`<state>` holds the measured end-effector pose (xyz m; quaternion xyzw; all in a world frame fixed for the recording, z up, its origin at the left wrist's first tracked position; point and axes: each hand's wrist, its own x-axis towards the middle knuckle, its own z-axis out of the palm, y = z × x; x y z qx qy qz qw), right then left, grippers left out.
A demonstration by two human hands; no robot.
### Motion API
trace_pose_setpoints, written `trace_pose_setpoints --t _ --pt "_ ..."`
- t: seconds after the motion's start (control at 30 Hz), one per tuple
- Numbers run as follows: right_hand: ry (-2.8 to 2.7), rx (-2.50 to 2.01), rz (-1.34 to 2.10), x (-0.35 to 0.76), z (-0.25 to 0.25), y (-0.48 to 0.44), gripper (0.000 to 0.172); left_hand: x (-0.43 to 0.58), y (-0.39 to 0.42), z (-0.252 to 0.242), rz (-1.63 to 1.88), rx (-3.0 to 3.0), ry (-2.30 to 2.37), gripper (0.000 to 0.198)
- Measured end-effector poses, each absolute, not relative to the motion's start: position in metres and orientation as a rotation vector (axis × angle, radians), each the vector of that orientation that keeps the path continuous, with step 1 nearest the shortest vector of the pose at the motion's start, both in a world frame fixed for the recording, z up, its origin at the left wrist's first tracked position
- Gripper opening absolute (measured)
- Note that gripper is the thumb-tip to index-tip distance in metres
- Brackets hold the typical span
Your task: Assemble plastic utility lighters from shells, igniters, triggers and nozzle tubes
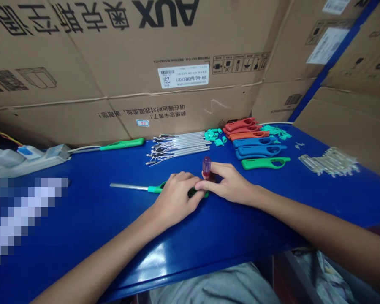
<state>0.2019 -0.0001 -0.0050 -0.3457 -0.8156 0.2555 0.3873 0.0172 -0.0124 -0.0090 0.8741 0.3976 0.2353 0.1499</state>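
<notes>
A green long-nosed lighter with a silver metal tube lies on the blue table, its tube pointing left. My left hand is closed over its green body and hides most of it. In my right hand a screwdriver with a purple and red handle stands upright over the lighter's right end. The fingers of both hands meet there. The screwdriver's tip and whatever it touches are hidden behind my fingers.
Behind my hands lie silver tubes with wires, turquoise pieces and red, blue and green lighter bodies. Clear plastic parts lie at the right. Another green lighter is near a power strip. Cardboard walls the back.
</notes>
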Motion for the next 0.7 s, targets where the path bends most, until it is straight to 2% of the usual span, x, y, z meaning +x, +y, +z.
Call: trace_pose_setpoints --t 0.23,0.4,0.53,0.7 --pt "-2.063 -0.865 0.679 0.2 -0.004 0.0 0.03 0.017 -0.004 -0.012 0.8 2.396 0.921 0.013" --pt "-1.948 -0.879 0.863 0.202 0.0 -0.002 0.021 0.015 -0.003 -0.015 0.852 2.442 0.887 0.017" --pt "-1.834 -0.774 0.874 0.204 0.012 -0.008 0.014 0.014 -0.005 -0.013 0.794 2.489 0.897 0.019" --pt "-1.853 -0.762 0.872 0.208 0.019 -0.01 0.017 0.014 -0.005 -0.011 0.741 2.489 0.905 0.021"
